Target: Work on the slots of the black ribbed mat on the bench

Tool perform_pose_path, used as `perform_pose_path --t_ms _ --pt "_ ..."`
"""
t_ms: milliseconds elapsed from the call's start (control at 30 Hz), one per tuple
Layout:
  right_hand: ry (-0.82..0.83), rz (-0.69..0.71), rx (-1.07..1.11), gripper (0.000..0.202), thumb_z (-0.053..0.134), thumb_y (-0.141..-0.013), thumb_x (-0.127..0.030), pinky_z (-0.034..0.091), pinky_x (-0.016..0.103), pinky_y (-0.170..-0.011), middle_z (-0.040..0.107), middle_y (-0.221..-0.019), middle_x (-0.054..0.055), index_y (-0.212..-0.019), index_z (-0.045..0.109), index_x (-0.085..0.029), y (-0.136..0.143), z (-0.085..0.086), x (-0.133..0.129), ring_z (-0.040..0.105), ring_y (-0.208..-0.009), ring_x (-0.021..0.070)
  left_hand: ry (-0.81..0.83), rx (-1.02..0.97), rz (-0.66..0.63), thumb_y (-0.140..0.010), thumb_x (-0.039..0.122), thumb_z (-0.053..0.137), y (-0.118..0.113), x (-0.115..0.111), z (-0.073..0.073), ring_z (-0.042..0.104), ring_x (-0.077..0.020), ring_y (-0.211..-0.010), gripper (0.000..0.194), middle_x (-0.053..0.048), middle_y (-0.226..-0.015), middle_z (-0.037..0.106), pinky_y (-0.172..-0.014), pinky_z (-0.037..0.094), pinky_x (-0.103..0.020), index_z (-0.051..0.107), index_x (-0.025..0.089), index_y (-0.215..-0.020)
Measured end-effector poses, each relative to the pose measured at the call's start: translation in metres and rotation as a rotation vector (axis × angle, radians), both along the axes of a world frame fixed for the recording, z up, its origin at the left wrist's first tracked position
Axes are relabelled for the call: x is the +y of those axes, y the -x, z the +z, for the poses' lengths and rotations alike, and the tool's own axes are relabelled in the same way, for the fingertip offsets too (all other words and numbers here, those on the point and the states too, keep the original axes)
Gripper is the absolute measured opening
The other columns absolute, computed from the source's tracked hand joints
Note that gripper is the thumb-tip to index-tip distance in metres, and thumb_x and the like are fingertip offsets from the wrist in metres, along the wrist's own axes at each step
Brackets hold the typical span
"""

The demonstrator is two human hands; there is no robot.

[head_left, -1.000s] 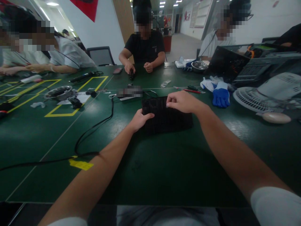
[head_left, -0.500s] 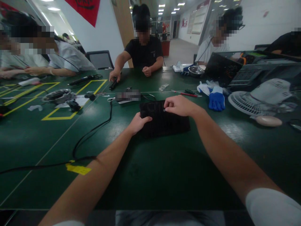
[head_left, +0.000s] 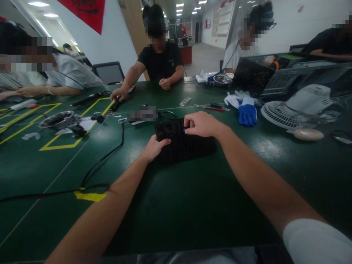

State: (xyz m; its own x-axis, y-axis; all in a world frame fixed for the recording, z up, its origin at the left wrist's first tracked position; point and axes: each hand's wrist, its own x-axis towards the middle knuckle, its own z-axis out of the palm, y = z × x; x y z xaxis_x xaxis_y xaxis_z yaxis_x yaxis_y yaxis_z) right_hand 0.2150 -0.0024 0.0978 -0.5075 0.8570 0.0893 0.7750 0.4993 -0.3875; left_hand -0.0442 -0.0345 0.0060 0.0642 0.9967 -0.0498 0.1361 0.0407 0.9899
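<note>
A flat black rectangular panel point(head_left: 189, 146) is held tilted over the green table point(head_left: 176, 212). My left hand point(head_left: 155, 146) grips its left edge, with the thumb on top and the other fingers hidden beneath. My right hand point(head_left: 198, 124) is over the panel's upper part, thumb and fingers pinched together around something small at the surface, too small to make out. Beyond the panel lies a power strip point(head_left: 143, 114), partly pixelated, with a black cable point(head_left: 103, 159) running to the left.
At the right are blue and white gloves point(head_left: 247, 113), a white fan point(head_left: 283, 112), a red pen-like tool point(head_left: 215, 108) and a metal bowl point(head_left: 222, 79). Metal parts point(head_left: 59, 120) sit at the left. Across the table a person point(head_left: 161, 60) reaches toward a black object point(head_left: 115, 104).
The whole view has shifted, so most things appear farther left. The person across has moved the black object left. My hands keep nearly the same hold on the panel.
</note>
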Motion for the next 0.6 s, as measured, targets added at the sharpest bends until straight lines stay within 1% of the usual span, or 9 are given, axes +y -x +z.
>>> perform_pose_path --t_ms 200,367,600 --pt "-0.033 -0.031 -0.01 0.018 0.08 -0.092 -0.036 0.041 0.034 -0.076 0.078 -0.089 0.001 -0.106 0.079 -0.025 0.0033 -0.0026 -0.0006 0.067 -0.082 0.0206 -0.02 -0.014 0.025 -0.061 0.043 0.093 -0.0008 -0.0029 0.0005 0.078 -0.0331 -0.095 0.048 -0.009 -0.098 0.083 -0.1 0.062 -0.053 0.08 0.015 -0.098" --pt "-0.059 -0.039 -0.002 0.016 0.079 -0.094 -0.039 0.041 0.034 -0.078 0.079 -0.089 0.001 -0.103 0.079 -0.025 0.0049 -0.004 -0.0013 0.066 -0.082 0.0206 -0.002 -0.019 0.026 -0.059 0.044 0.096 0.0027 -0.0049 0.0009 0.079 -0.0326 -0.094 0.052 -0.01 -0.1 0.084 -0.099 0.063 -0.052 0.08 0.016 -0.1" --pt "-0.067 -0.048 0.021 0.014 0.081 -0.095 -0.038 0.041 0.034 -0.078 0.078 -0.087 0.001 -0.099 0.08 -0.025 0.0052 -0.0028 -0.0036 0.067 -0.082 0.02 0.003 -0.035 0.01 -0.062 0.053 0.099 0.0071 -0.0062 -0.0027 0.079 -0.0313 -0.095 0.059 -0.009 -0.103 0.085 -0.093 0.065 -0.048 0.079 0.018 -0.105"
